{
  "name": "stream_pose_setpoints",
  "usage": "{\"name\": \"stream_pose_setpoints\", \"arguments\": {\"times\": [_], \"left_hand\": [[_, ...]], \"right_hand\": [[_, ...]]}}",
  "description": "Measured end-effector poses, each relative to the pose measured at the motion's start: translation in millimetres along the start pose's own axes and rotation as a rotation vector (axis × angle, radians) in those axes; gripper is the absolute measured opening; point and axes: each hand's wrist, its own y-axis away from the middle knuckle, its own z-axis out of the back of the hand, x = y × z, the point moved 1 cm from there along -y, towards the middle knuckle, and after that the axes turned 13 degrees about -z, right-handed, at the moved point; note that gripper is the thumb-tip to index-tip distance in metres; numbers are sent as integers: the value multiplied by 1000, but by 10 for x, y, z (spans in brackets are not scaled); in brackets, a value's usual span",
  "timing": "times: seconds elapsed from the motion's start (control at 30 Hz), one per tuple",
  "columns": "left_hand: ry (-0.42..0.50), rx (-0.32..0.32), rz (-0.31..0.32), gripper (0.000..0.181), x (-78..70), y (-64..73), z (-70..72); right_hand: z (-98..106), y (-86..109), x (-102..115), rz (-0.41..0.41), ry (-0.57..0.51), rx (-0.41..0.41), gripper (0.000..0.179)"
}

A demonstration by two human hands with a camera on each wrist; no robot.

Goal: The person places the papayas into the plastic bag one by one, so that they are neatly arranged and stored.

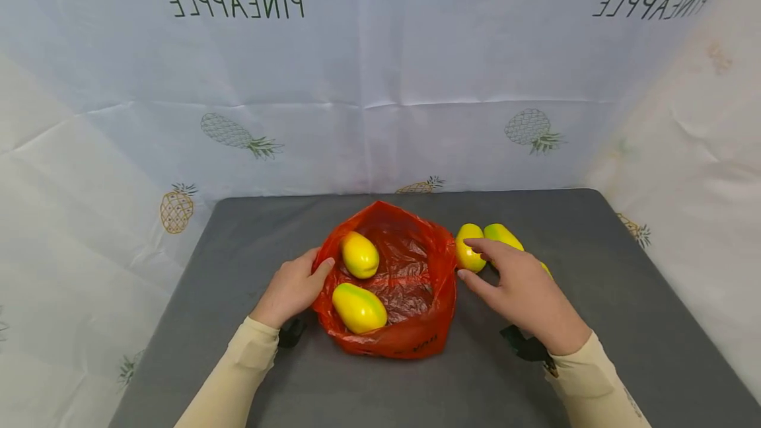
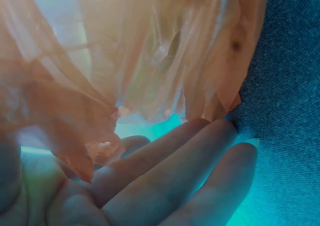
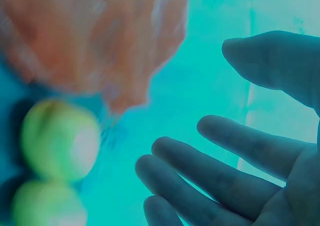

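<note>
A red plastic bag (image 1: 410, 343) lies wide-mouthed at the middle of the table. Two yellow-green mangoes (image 1: 359, 309) rest inside it, toward its left side. My left hand (image 1: 294, 289) holds the bag's left rim, thumb over the edge and fingers along the outside; in the left wrist view the bag (image 2: 150, 50) hangs over those fingers. To the right of the bag, more mangoes (image 1: 470, 259) lie close together, one largely hidden behind my right hand (image 1: 523, 289). That hand hovers near them, thumb and fingers spread, holding nothing; the right wrist view shows it apart from the mangoes (image 3: 60, 141).
The grey table (image 1: 238, 375) has its far edge against a pale curtain (image 1: 368, 71) printed with pineapples. Dark wrist devices (image 1: 526, 343) sit under both wrists.
</note>
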Motion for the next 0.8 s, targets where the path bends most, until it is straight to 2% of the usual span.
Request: {"name": "stream_pose_setpoints", "arguments": {"times": [0.2,0.47,0.63,0.8], "left_hand": [[5,5,-5,47,2,17,18],[21,10,2,51,2,4,9],[25,13,9,51,1,1,5],[11,10,11,51,-5,-7,-3]], "right_hand": [[30,97,-337,-112,41,-33,67],[0,166,-732,-201,43,-72,72],[-37,182,-911,-241,51,-101,79],[-83,193,-1033,-322,72,-71,94]]}}
